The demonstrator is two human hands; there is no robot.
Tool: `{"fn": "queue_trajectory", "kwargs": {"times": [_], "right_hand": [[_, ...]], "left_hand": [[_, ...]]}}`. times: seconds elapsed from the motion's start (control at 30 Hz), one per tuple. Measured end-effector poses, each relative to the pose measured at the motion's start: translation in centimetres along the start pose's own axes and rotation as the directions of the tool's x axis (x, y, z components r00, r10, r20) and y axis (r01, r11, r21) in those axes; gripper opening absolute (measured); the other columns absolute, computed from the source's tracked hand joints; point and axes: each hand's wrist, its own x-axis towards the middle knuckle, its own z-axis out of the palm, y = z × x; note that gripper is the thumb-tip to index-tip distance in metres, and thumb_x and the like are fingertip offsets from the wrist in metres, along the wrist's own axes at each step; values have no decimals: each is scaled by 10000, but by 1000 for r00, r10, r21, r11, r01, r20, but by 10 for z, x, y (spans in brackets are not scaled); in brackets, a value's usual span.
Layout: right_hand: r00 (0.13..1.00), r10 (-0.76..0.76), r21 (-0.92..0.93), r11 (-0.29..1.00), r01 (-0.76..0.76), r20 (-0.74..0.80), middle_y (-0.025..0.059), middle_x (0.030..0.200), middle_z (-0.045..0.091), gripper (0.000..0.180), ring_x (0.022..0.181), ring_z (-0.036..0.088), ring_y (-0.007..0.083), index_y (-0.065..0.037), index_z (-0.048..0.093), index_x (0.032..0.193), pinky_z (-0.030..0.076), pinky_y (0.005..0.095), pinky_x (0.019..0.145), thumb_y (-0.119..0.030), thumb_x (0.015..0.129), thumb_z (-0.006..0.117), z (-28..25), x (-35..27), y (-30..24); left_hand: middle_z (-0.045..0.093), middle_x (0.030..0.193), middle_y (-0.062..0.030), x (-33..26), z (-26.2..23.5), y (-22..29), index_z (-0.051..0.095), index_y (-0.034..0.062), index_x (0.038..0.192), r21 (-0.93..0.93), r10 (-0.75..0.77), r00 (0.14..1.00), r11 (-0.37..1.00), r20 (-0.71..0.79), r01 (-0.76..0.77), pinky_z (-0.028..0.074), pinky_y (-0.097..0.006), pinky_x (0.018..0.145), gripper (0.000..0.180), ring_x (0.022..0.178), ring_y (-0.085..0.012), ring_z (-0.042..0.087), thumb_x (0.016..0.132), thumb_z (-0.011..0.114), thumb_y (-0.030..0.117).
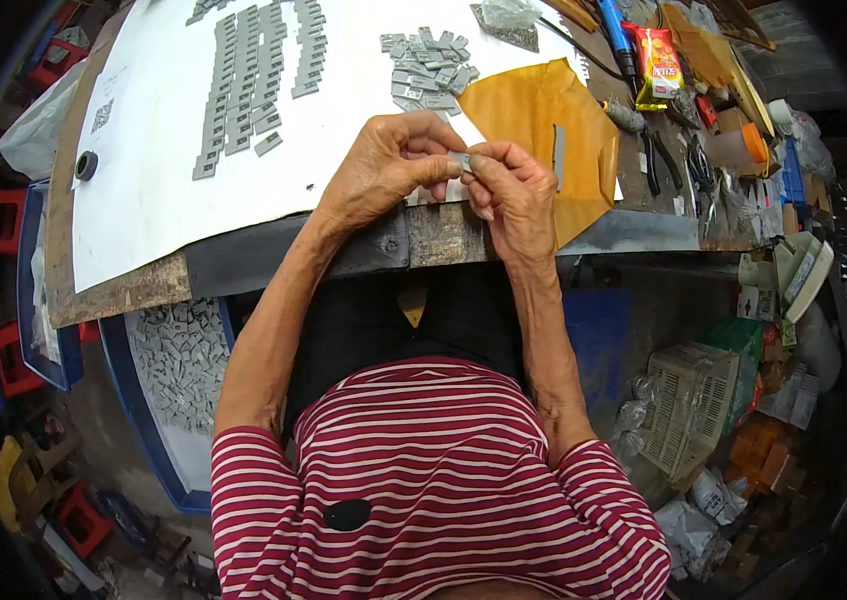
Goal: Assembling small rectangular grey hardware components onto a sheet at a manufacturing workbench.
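Between my fingertips, just above the near edge of the table, is a small grey rectangular part (460, 160). My left hand (388, 165) pinches it from the left. The fingers of my right hand (511, 185) close on its right end and partly cover it. Behind my hands lies a loose heap of similar grey parts (430, 68). Farther left, more of them stand in long neat rows (243, 85) on the white sheet (153, 205). A yellow-brown piece of leather-like material (523, 110) lies beside my right hand, with a thin grey strip (558, 158) on it.
Pliers (655, 160), a red and yellow packet (656, 62) and a blue-handled tool (615, 28) crowd the table's right side. A dark ring (86, 165) sits at the left. Below, a blue tray (158, 440) holds many grey parts; a pale crate (688, 405) stands lower right.
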Motion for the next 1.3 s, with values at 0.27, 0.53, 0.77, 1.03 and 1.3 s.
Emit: {"fn": "queue_trajectory", "kwargs": {"times": [0.27,0.53,0.77,1.03,1.3], "right_hand": [[981,-180,-305,941,149,-77,-1,618,538,78,457,417,21,27,570,827,313,161,400,-42,810,538,5,-1,6],[996,-88,-143,986,87,-2,23,616,544,135,470,440,43,50,572,873,336,170,415,-75,840,532,2,-2,-4],[998,-42,-106,993,47,47,43,627,549,209,475,456,70,66,560,925,367,179,449,-124,872,490,-2,-3,-7],[997,-64,-106,992,67,33,50,630,554,185,485,471,71,70,560,928,372,178,448,-89,869,487,-2,-2,-5],[996,-80,-117,990,82,26,42,607,544,180,474,460,68,68,561,915,360,175,440,-90,871,486,-1,-2,-3]], "left_hand": [[606,642,-41,1,0,-5,600,-26,886,-13,22,1000,1000,6,-22,445,-180,483,108,541,-68,561,791,594,24],[610,648,-57,1,0,0,600,-32,884,-44,-46,999,998,-26,45,461,-190,496,128,541,-80,564,781,609,43],[616,668,-74,1,0,1,599,-36,887,-62,-61,997,996,-36,59,475,-196,510,141,551,-95,570,773,619,44],[622,704,-75,1,-1,1,588,-27,898,-73,-68,997,995,-25,66,479,-205,537,154,558,-97,565,767,626,46],[624,713,-73,1,-1,1,578,-22,902,-59,-92,995,994,-27,91,467,-211,548,166,563,-98,560,761,632,47]]}}
